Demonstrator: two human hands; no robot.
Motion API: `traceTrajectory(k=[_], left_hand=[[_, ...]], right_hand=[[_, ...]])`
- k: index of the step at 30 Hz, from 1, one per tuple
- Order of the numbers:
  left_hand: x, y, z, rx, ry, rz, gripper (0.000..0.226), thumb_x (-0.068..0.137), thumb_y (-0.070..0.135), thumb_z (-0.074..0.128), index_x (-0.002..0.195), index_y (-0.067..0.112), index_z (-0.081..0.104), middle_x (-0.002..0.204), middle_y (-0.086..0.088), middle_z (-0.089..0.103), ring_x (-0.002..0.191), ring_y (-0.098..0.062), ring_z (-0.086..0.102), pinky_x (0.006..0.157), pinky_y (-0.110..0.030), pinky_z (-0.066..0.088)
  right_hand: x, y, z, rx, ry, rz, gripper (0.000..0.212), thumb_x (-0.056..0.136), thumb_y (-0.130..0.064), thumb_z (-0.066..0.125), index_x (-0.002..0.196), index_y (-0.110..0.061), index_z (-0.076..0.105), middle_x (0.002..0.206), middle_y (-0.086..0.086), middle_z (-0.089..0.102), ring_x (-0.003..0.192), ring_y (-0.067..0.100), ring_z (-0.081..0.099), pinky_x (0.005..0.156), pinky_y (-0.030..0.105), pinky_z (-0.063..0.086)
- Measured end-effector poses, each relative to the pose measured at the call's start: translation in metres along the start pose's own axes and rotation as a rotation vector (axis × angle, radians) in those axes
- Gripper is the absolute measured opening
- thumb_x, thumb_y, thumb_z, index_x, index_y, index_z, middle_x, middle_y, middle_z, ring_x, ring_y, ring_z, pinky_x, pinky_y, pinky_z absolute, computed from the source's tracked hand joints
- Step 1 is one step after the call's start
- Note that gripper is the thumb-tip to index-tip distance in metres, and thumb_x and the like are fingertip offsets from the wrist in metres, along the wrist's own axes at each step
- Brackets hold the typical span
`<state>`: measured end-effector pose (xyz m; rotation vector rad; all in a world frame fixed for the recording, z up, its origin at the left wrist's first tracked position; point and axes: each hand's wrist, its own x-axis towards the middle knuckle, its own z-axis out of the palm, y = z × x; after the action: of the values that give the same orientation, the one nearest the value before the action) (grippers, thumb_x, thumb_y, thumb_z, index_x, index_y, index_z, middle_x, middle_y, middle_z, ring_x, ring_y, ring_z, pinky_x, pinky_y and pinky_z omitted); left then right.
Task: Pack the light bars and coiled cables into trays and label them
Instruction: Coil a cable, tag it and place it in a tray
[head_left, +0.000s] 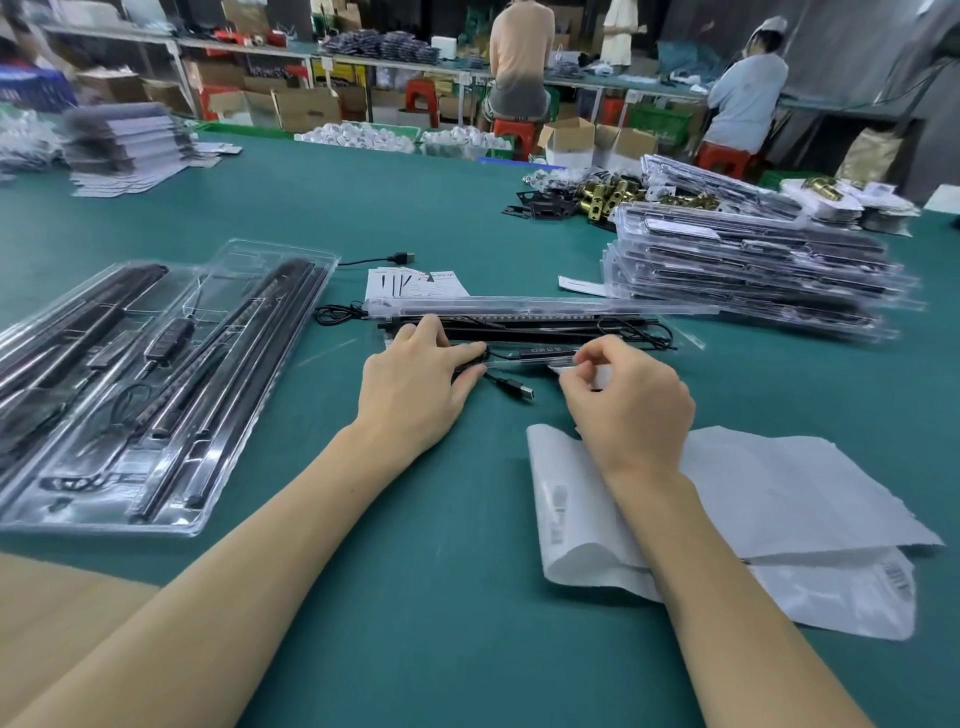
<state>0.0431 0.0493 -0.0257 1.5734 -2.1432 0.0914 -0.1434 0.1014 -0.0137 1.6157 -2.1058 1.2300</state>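
Observation:
A clear plastic tray with black light bars and a black cable lies across the table in front of me. My left hand rests flat on the tray's left end, fingers straight. My right hand pinches a small white label at the tray's near edge, beside the inline controller. A USB plug sticks out toward me between my hands. Sheets of white label backing paper lie under my right forearm.
Two open trays holding bars and cables lie at left. A stack of packed trays stands at right, with brass parts behind it. An instruction sheet and a loose USB cable lie beyond the tray. People work at far benches.

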Motion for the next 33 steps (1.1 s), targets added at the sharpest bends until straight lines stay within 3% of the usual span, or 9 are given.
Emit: traceTrajectory(k=[4, 6, 11, 14, 17, 20, 23, 29, 33], left_hand=[[0.0, -0.001, 0.0, 0.013, -0.003, 0.013, 0.036, 0.101, 0.053, 0.044, 0.132, 0.046, 0.059, 0.109, 0.006, 0.048, 0.108, -0.017, 0.049, 0.066, -0.03, 0.036], [0.0, -0.001, 0.001, 0.017, -0.005, 0.014, 0.036, 0.101, 0.054, 0.043, 0.133, 0.047, 0.058, 0.109, 0.006, 0.047, 0.109, -0.017, 0.049, 0.066, -0.03, 0.035], [0.001, -0.004, -0.001, -0.027, 0.02, 0.036, 0.037, 0.095, 0.054, 0.054, 0.129, 0.042, 0.061, 0.106, 0.006, 0.052, 0.105, -0.017, 0.052, 0.067, -0.03, 0.04], [0.0, -0.011, -0.005, -0.155, 0.056, 0.037, 0.034, 0.087, 0.049, 0.066, 0.114, 0.03, 0.067, 0.1, 0.007, 0.06, 0.098, -0.019, 0.059, 0.071, -0.032, 0.048], [-0.001, -0.016, -0.006, -0.286, 0.062, 0.068, 0.027, 0.083, 0.044, 0.072, 0.097, 0.022, 0.069, 0.092, 0.007, 0.066, 0.089, -0.018, 0.063, 0.077, -0.037, 0.052], [-0.002, -0.017, -0.006, -0.337, 0.111, 0.085, 0.018, 0.088, 0.034, 0.069, 0.087, 0.016, 0.071, 0.084, 0.004, 0.066, 0.08, -0.02, 0.062, 0.074, -0.037, 0.052], [-0.003, -0.019, -0.003, -0.32, 0.151, 0.095, 0.015, 0.091, 0.019, 0.065, 0.082, 0.009, 0.071, 0.089, -0.001, 0.063, 0.075, -0.024, 0.059, 0.071, -0.036, 0.05], [-0.004, -0.026, -0.004, -0.372, 0.156, 0.11, 0.011, 0.087, 0.013, 0.068, 0.08, 0.014, 0.077, 0.08, 0.005, 0.061, 0.071, -0.011, 0.054, 0.069, -0.022, 0.046], [-0.007, -0.029, -0.008, -0.307, 0.173, 0.114, 0.011, 0.087, 0.021, 0.07, 0.081, 0.022, 0.08, 0.067, 0.01, 0.063, 0.072, -0.015, 0.054, 0.067, -0.03, 0.049]], right_hand=[[0.0, -0.002, -0.001, 0.202, 0.173, -0.093, 0.008, 0.083, -0.007, 0.061, 0.081, -0.013, 0.066, 0.073, -0.005, 0.062, 0.064, 0.009, 0.047, 0.055, 0.027, 0.034], [0.0, -0.003, 0.0, 0.295, 0.209, -0.207, 0.011, 0.086, 0.0, 0.06, 0.085, -0.009, 0.067, 0.08, -0.001, 0.066, 0.069, 0.002, 0.047, 0.06, 0.02, 0.04], [-0.004, -0.01, 0.009, 0.279, -0.011, -0.351, 0.022, 0.082, -0.003, 0.065, 0.098, -0.016, 0.072, 0.085, -0.004, 0.07, 0.079, 0.018, 0.06, 0.071, 0.03, 0.05], [-0.003, -0.015, 0.014, 0.268, -0.154, -0.336, 0.033, 0.084, -0.004, 0.065, 0.112, -0.019, 0.071, 0.09, -0.002, 0.072, 0.084, 0.02, 0.064, 0.075, 0.038, 0.053], [-0.001, -0.019, 0.018, 0.243, -0.157, -0.359, 0.032, 0.087, -0.003, 0.064, 0.114, -0.017, 0.074, 0.089, 0.004, 0.074, 0.084, 0.027, 0.066, 0.073, 0.041, 0.054], [0.001, -0.024, 0.023, 0.275, -0.135, -0.327, 0.026, 0.088, 0.0, 0.062, 0.107, -0.012, 0.076, 0.094, 0.005, 0.076, 0.086, 0.028, 0.07, 0.076, 0.042, 0.055], [0.001, -0.03, 0.03, 0.266, -0.137, -0.324, 0.025, 0.088, 0.0, 0.062, 0.106, -0.011, 0.077, 0.091, 0.005, 0.077, 0.08, 0.03, 0.07, 0.072, 0.04, 0.055], [0.005, -0.04, 0.044, 0.235, -0.211, -0.282, 0.021, 0.092, -0.006, 0.06, 0.104, -0.013, 0.075, 0.09, 0.007, 0.074, 0.084, 0.03, 0.065, 0.074, 0.041, 0.05], [0.002, -0.039, 0.044, 0.199, -0.258, -0.278, 0.017, 0.09, -0.014, 0.063, 0.101, -0.018, 0.075, 0.087, 0.006, 0.074, 0.084, 0.029, 0.066, 0.072, 0.04, 0.051]])
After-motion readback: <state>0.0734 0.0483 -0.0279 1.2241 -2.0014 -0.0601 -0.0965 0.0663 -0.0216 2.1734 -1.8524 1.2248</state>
